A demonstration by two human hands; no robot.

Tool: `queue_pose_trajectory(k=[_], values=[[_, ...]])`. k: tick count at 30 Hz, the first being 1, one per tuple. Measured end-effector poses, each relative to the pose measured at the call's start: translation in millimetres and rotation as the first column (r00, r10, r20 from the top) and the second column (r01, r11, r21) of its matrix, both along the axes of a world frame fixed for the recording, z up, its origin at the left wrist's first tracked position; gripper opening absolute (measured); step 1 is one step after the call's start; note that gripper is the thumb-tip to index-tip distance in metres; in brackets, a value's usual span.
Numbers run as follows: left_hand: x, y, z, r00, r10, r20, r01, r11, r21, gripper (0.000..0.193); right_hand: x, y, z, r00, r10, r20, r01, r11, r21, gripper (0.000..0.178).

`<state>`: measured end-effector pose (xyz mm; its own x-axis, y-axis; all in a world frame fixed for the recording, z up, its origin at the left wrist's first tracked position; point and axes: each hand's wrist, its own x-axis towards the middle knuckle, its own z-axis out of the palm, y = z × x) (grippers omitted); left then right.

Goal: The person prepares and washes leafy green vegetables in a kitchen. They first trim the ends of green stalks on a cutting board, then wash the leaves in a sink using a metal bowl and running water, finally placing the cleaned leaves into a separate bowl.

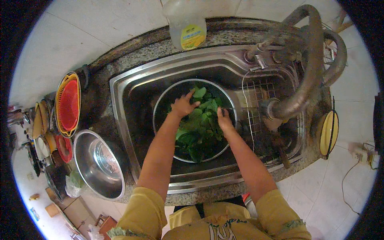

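Note:
A round metal basin (162, 105) sits in the steel sink (124, 104) and holds a heap of dark green leafy vegetables (200, 134). My left hand (183, 105) lies on the leaves at the basin's upper left, fingers spread. My right hand (224, 119) presses into the leaves at the right side, fingers down among them. Whether either hand grips leaves is not visible.
A wire rack (260, 90) fills the sink's right part under a curved metal faucet (308, 68). A plastic bottle (186, 24) stands behind the sink. An empty steel bowl (98, 164) and stacked red and yellow baskets (68, 104) sit on the granite counter at left.

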<state>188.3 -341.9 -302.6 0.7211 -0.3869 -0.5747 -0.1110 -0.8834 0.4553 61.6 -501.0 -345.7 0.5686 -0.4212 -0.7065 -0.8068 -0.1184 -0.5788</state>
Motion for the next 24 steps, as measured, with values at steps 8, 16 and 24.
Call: queue_pose_trajectory(k=[8,16,24], values=[[-57.7,-7.3,28.7,0.896,-0.425,0.128,0.411,0.904,0.120,0.041,32.5,9.7,87.4,0.987,0.120,-0.103,-0.058,0.881,0.469,0.086],[-75.3,17.6,57.4,0.851,-0.169,0.498,0.274,0.951,-0.146,0.041,33.7,30.1,73.4,0.994,-0.084,-0.067,0.105,0.890,0.444,0.059],[-58.3,8.5,99.8,0.807,0.097,0.583,0.155,0.917,-0.367,0.049,43.0,27.1,84.9,0.815,-0.174,0.553,0.031,0.966,0.257,0.036]])
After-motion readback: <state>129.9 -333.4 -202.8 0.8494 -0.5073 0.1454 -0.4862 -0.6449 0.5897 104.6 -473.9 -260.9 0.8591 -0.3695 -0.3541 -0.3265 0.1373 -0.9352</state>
